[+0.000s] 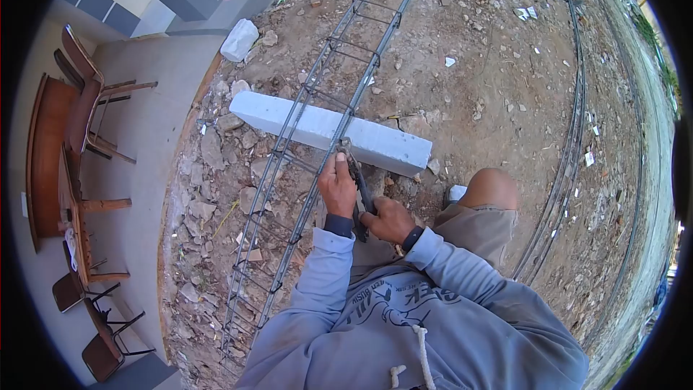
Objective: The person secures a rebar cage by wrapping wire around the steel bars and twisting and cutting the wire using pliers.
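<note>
A long rebar cage [309, 87] of parallel steel bars with ties across them lies over a white block [393, 146]. My right hand [392, 220] is closed around the handle of dark end-cutting pincers [359, 179], whose jaws meet the right-hand bar just below the block. Close beside those jaws, my left hand [337, 186] has its thumb and fingers pressed together at the same bar. What the left fingers pinch is too small or hidden to name.
Rubble and stones cover the ground left of the cage. A second white block [240, 40] lies by the concrete floor edge. Chairs [81, 94] and a wooden table [50, 159] stand on the left. Long loose bars [577, 94] run along the right. My bent knee [492, 189] is nearby.
</note>
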